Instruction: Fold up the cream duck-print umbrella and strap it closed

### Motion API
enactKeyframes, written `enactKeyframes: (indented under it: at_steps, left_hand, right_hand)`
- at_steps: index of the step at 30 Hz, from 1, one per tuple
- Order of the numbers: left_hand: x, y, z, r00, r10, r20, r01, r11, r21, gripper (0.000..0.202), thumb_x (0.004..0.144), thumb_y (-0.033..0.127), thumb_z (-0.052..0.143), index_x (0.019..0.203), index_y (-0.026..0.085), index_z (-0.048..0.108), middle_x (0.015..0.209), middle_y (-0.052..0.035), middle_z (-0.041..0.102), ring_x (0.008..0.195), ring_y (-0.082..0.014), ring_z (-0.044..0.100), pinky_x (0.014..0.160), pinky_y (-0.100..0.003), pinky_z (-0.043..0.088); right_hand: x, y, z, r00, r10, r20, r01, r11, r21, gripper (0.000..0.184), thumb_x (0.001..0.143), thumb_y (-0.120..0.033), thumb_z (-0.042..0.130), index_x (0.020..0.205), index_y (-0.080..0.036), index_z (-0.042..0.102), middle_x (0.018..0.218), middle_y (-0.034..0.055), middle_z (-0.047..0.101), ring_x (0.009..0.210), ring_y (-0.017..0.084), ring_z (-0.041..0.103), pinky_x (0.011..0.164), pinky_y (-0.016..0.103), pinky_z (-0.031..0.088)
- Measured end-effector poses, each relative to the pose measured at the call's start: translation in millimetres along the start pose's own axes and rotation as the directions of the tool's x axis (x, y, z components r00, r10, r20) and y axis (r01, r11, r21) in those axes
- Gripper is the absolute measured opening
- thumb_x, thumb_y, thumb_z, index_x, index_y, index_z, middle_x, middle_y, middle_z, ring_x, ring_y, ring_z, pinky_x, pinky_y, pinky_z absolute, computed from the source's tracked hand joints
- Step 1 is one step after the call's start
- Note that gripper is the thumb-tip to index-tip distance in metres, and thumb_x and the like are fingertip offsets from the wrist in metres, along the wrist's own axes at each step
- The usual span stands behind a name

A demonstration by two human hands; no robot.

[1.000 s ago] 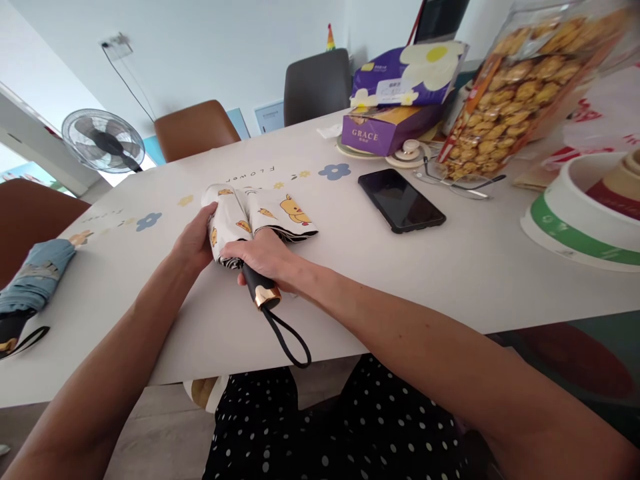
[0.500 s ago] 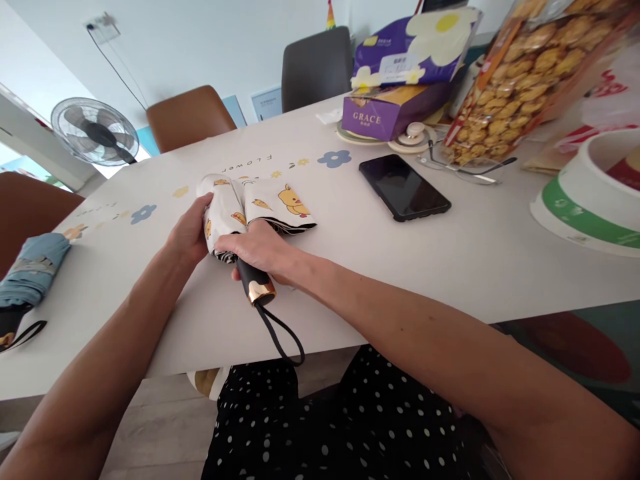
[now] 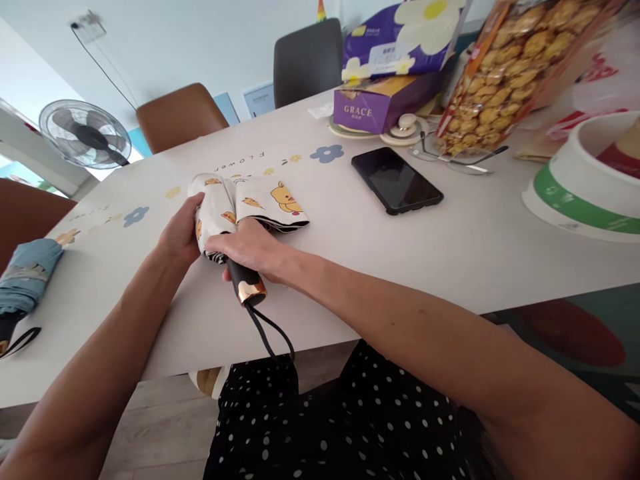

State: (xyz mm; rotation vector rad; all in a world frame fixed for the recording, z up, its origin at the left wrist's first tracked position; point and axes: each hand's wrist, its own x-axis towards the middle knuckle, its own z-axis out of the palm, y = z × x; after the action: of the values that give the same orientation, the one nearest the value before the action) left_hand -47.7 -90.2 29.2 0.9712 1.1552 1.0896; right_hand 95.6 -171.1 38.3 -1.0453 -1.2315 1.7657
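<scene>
A white folding umbrella (image 3: 216,200) with yellow duck prints lies on the white table, partly wrapped, one flap of its canopy spread to the right. Its black handle with a gold band and a wrist loop points toward me, the loop hanging over the table edge. My left hand (image 3: 181,230) is wrapped round the left side of the rolled canopy. My right hand (image 3: 253,248) grips the umbrella where canopy meets handle, thumb across the fabric; some of its fingers are hidden underneath.
On the left lies a folded blue umbrella (image 3: 31,273). A black phone (image 3: 397,180) rests right of the flap, with eyeglasses (image 3: 470,163), a purple box (image 3: 367,110), a tissue pack (image 3: 395,40), a bag of nut-like snacks (image 3: 515,73) and a white-green paper tub (image 3: 585,187) beyond.
The whole scene has shifted slightly left as the camera turned. Both hands keep the same hold on the umbrella, and its flap looks unchanged.
</scene>
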Motion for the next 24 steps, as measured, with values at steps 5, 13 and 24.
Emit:
enactKeyframes:
  at_steps: [5, 13, 24]
  left_hand:
    - [-1.1, 0.2, 1.9, 1.0, -0.005, -0.006, 0.005, 1.0, 0.021, 0.028, 0.079, 0.031, 0.051, 0.099, 0.013, 0.059, 0.075, -0.005, 0.069, 0.082, -0.0226, 0.065, 0.084, -0.035, 0.051]
    - [-3.6, 1.7, 5.9, 1.0, 0.001, -0.006, 0.0, 0.998, 0.056, 0.024, 0.08, 0.029, 0.05, 0.094, 0.013, 0.059, 0.071, -0.0044, 0.068, 0.082, -0.0233, 0.065, 0.085, -0.037, 0.05]
    - [-0.6, 1.9, 5.0, 1.0, -0.01, 0.0, 0.01, 0.999, 0.05, 0.028, 0.08, 0.029, 0.048, 0.1, 0.012, 0.058, 0.069, -0.004, 0.067, 0.082, -0.0219, 0.064, 0.084, -0.035, 0.05]
  right_hand:
    - [1.6, 2.0, 0.5, 1.0, -0.021, 0.007, 0.021, 1.0, -0.011, 0.019, 0.068, -0.022, 0.058, 0.081, -0.014, 0.047, 0.059, -0.0002, 0.051, 0.042, 0.014, 0.057, 0.031, 0.019, 0.042]
    - [1.8, 3.2, 0.4, 1.0, -0.026, 0.007, 0.026, 1.0, -0.016, 0.018, 0.067, -0.022, 0.057, 0.079, -0.015, 0.046, 0.057, 0.0005, 0.052, 0.043, 0.015, 0.059, 0.031, 0.02, 0.043]
    - [1.9, 3.3, 0.4, 1.0, -0.025, 0.017, 0.025, 1.0, 0.0, 0.019, 0.067, -0.022, 0.058, 0.082, -0.015, 0.047, 0.058, -0.0003, 0.051, 0.041, 0.014, 0.057, 0.03, 0.019, 0.042]
